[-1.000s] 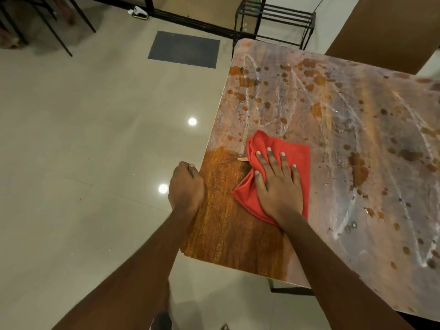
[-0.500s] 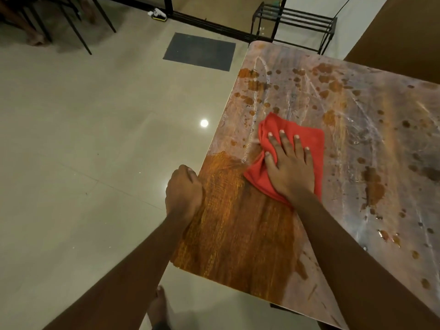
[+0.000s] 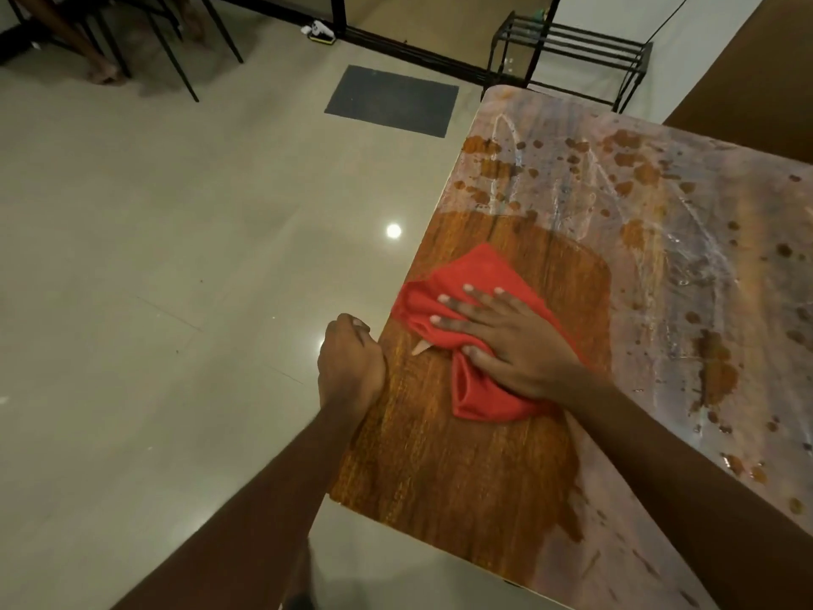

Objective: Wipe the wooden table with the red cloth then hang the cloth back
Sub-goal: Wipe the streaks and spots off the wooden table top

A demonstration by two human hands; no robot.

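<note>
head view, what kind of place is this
Likely a canteen or simple dining room: a wooden table, glossy tiled floor, black metal chair legs and a black metal rack by the wall.

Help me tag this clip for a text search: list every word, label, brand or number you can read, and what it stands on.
No text can be read.
The pale tag on the red cloth: too small and blurred to read.
The small white object on the far floor: too small to read.

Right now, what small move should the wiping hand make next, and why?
Probably slide the red cloth, under the right hand, farther up the wooden table: the near-left patch shows clean grain, but whitish film and brown spots cover the rest.
</note>
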